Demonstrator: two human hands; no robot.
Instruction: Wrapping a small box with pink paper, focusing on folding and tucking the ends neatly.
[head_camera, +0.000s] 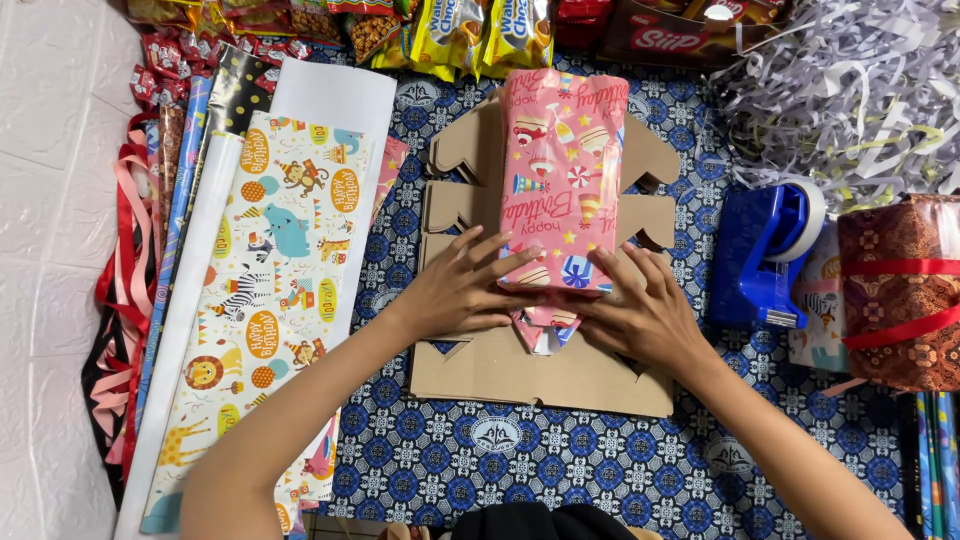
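A box wrapped in pink party-print paper (563, 175) lies lengthwise on flat brown cardboard pieces (520, 370). My left hand (462, 290) presses against the box's near left corner, fingers spread over the paper. From the other side, my right hand (640, 315) holds the near right corner. Between the two hands a folded paper flap (543, 330) sticks out at the near end of the box.
Sheets and rolls of patterned wrapping paper (275, 260) lie at left beside red ribbons (120, 290). A blue tape dispenser (765, 250) and a red-ribboned wrapped gift (900, 290) sit at right. Shredded paper (850, 80) and snack packets (470, 30) line the far edge.
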